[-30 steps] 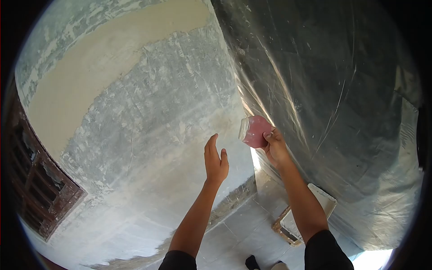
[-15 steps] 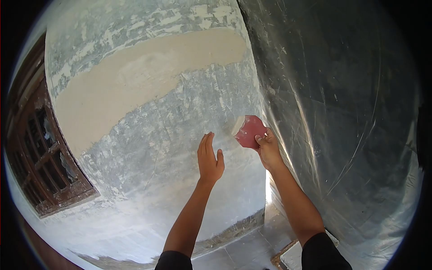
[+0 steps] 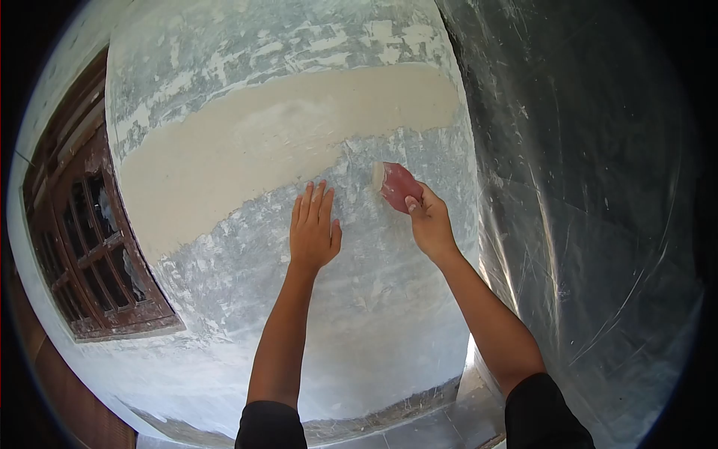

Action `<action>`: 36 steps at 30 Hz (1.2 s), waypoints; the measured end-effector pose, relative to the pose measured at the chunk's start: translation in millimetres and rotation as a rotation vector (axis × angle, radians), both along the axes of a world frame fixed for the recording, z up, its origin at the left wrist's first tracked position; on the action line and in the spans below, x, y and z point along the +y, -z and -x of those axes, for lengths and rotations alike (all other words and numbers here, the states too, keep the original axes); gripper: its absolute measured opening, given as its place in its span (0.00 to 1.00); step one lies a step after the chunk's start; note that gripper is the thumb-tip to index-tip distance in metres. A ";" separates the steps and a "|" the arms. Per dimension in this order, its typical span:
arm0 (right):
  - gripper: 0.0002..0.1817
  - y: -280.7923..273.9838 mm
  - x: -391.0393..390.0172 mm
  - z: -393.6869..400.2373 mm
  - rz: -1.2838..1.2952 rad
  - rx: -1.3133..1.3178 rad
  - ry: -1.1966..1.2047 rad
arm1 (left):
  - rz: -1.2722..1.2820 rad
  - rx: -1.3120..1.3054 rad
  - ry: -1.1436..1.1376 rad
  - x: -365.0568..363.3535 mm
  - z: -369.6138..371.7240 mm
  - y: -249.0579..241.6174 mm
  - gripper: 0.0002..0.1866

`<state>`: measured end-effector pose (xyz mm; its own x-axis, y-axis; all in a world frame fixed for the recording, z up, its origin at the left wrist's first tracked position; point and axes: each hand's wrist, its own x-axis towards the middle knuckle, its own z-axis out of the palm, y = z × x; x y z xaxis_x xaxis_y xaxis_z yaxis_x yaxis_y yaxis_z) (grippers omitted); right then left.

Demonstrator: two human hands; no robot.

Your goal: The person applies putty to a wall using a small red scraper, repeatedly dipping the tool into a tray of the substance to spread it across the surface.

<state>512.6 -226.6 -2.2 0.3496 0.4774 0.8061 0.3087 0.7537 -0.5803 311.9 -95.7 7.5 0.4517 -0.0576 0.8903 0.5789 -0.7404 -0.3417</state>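
Note:
My right hand grips a flat red putty scraper, thumb on its near face. Cream putty coats the scraper's left edge, which is close to the patchy grey wall. To the left, my left hand is open, with its fingers stretched upward and its thumb apart. Its fingertips overlap the lower border of a broad beige putty band that curves across the wall.
A brown wooden window frame with dark openings is set in the wall at left. Dark, wrinkled plastic sheeting hangs along the right side. Grey floor tiles show at the wall's foot.
Both hands have moved up and to the left over the wall, the scraper tilting as it goes. The view has shifted, so window and putty band appear farther right.

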 end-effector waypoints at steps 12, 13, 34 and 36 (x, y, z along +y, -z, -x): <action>0.31 -31.6 84.1 42.3 -0.452 -0.545 0.741 | -0.283 -0.092 0.052 53.4 19.1 -30.6 0.27; 0.31 -24.3 95.0 44.1 -0.448 -0.577 0.822 | -0.280 -0.078 0.065 52.3 19.4 -31.3 0.26; 0.37 -115.3 48.9 4.3 -0.206 -0.706 0.739 | -0.371 0.245 -0.085 50.0 17.4 -24.9 0.29; 0.35 -134.5 61.8 2.2 -0.293 -0.791 0.596 | -0.317 0.262 -0.067 51.3 17.8 -25.5 0.27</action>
